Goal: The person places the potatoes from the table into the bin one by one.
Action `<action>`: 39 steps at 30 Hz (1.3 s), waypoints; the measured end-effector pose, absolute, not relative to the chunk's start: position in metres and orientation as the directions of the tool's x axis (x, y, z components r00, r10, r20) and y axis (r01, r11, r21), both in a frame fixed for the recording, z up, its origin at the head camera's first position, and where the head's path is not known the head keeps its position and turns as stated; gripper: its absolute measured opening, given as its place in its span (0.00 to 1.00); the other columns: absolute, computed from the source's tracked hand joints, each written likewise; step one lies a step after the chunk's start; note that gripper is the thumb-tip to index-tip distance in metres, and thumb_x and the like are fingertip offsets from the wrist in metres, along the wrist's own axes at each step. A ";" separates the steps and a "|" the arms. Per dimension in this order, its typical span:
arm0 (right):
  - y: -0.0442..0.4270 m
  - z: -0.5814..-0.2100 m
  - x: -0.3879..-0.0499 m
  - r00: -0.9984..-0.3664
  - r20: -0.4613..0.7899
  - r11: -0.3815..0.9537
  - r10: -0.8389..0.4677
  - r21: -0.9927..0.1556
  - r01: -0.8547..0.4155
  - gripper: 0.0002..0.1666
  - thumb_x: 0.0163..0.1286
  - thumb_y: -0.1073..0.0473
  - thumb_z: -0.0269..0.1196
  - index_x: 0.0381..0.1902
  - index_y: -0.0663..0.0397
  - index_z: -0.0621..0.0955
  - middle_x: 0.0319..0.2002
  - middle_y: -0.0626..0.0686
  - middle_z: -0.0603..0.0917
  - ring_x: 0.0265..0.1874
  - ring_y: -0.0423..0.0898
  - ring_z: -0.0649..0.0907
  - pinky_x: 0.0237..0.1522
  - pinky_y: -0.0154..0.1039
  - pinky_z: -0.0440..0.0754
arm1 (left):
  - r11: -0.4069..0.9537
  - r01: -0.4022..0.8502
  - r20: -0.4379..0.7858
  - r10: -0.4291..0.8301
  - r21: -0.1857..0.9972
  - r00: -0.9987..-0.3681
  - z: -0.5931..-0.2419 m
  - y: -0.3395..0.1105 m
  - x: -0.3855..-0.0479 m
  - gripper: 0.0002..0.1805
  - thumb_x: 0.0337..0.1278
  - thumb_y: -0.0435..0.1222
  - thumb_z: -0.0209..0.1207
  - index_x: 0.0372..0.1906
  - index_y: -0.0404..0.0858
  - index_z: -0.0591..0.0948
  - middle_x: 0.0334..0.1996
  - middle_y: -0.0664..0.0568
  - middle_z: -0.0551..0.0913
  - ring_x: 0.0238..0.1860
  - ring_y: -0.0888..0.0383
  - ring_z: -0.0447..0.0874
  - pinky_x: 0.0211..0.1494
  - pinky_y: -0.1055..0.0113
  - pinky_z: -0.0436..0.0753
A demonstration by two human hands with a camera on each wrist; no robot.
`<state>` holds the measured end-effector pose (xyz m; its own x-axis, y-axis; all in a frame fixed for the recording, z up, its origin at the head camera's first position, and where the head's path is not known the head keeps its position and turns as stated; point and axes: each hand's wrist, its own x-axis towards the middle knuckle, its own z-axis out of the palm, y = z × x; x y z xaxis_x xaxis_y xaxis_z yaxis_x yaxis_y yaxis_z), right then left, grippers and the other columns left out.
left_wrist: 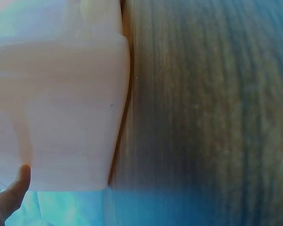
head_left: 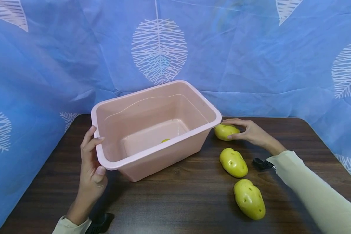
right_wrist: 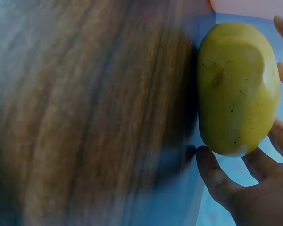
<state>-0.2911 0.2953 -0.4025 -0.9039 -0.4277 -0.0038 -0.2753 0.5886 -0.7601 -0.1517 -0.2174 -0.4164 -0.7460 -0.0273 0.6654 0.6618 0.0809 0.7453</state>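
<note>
A pink plastic tub [head_left: 158, 156] sits at an angle on the table, its opening facing up. My left hand [head_left: 92, 162] grips its left end, fingers at the rim and thumb against the outer wall; the left wrist view shows the thumb [left_wrist: 20, 186] near that wall. Just past the tub's right corner, my right hand [head_left: 250, 131] holds a yellow potato [head_left: 223, 132] between thumb and fingers. The right wrist view has this potato [right_wrist: 238, 89] upright, with fingertips around its side and lower end. Two more potatoes, a middle one [head_left: 233, 162] and a nearer one [head_left: 249, 199], lie toward me.
Inside the tub, a small bit of something yellow [head_left: 165, 140] shows above the near rim; the rest is hidden. The dark wooden table [head_left: 175, 201] ends at a blue cloth [head_left: 237, 65] with white leaf prints. Black wrist straps [head_left: 262, 164] show near the sleeves.
</note>
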 end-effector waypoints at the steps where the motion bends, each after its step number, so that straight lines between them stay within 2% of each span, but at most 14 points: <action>1: 0.295 -0.403 -0.291 -0.901 -0.002 0.585 -0.433 -0.761 -0.280 0.35 0.70 0.55 0.72 0.73 0.49 0.77 0.76 0.59 0.73 0.79 0.65 0.64 0.74 0.75 0.60 | 0.088 0.660 0.664 -0.027 0.746 -0.747 -0.417 -0.217 -0.152 0.37 0.70 0.50 0.62 0.72 0.32 0.65 0.85 0.46 0.44 0.82 0.40 0.47 0.76 0.68 0.71; 10: 0.292 -0.405 -0.291 -0.884 0.002 0.576 -0.468 -0.758 -0.306 0.35 0.69 0.58 0.72 0.73 0.51 0.77 0.77 0.62 0.69 0.78 0.67 0.63 0.73 0.76 0.61 | 0.086 0.668 0.671 -0.020 0.739 -0.741 -0.417 -0.218 -0.153 0.38 0.71 0.51 0.61 0.72 0.31 0.64 0.85 0.45 0.43 0.82 0.39 0.46 0.77 0.69 0.70; 17: 0.292 -0.409 -0.290 -0.883 0.010 0.576 -0.469 -0.754 -0.315 0.36 0.69 0.60 0.72 0.74 0.51 0.76 0.76 0.62 0.71 0.79 0.67 0.62 0.72 0.77 0.62 | 0.173 0.647 0.660 -0.032 0.743 -0.750 -0.415 -0.216 -0.150 0.37 0.71 0.51 0.59 0.72 0.32 0.64 0.85 0.46 0.44 0.82 0.38 0.48 0.78 0.63 0.70; 25: 0.290 -0.411 -0.289 -0.885 0.017 0.564 -0.466 -0.765 -0.311 0.37 0.69 0.60 0.72 0.75 0.52 0.75 0.77 0.62 0.69 0.78 0.67 0.62 0.72 0.75 0.63 | 0.178 0.642 0.658 -0.042 0.745 -0.752 -0.414 -0.216 -0.150 0.37 0.71 0.51 0.59 0.71 0.32 0.64 0.85 0.47 0.45 0.82 0.39 0.49 0.79 0.57 0.69; 29: 0.290 -0.412 -0.289 -0.887 0.015 0.562 -0.461 -0.768 -0.305 0.38 0.70 0.60 0.71 0.76 0.52 0.73 0.79 0.62 0.67 0.78 0.67 0.62 0.71 0.75 0.65 | 0.156 0.649 0.661 -0.040 0.745 -0.749 -0.414 -0.216 -0.150 0.37 0.70 0.51 0.60 0.71 0.33 0.64 0.85 0.47 0.45 0.82 0.40 0.49 0.79 0.59 0.70; 36: 0.288 -0.413 -0.290 -0.888 0.017 0.575 -0.460 -0.756 -0.313 0.38 0.71 0.60 0.71 0.77 0.51 0.72 0.79 0.62 0.66 0.74 0.64 0.68 0.68 0.69 0.71 | 0.116 0.652 0.660 -0.041 0.749 -0.750 -0.413 -0.217 -0.151 0.36 0.69 0.49 0.61 0.71 0.33 0.64 0.85 0.47 0.45 0.81 0.39 0.48 0.78 0.63 0.71; 39: 0.288 -0.413 -0.289 -0.887 0.015 0.579 -0.461 -0.752 -0.314 0.38 0.71 0.61 0.71 0.77 0.52 0.72 0.79 0.62 0.66 0.76 0.65 0.66 0.69 0.72 0.68 | 0.116 0.647 0.654 -0.038 0.754 -0.755 -0.414 -0.216 -0.150 0.36 0.69 0.49 0.61 0.71 0.33 0.64 0.85 0.47 0.44 0.81 0.40 0.48 0.77 0.64 0.71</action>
<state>-0.2891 0.2877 -0.4130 -0.8870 -0.4614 0.0154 -0.3143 0.5791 -0.7523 -0.1504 -0.2164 -0.4139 -0.7552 -0.0384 0.6544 0.6471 0.1156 0.7536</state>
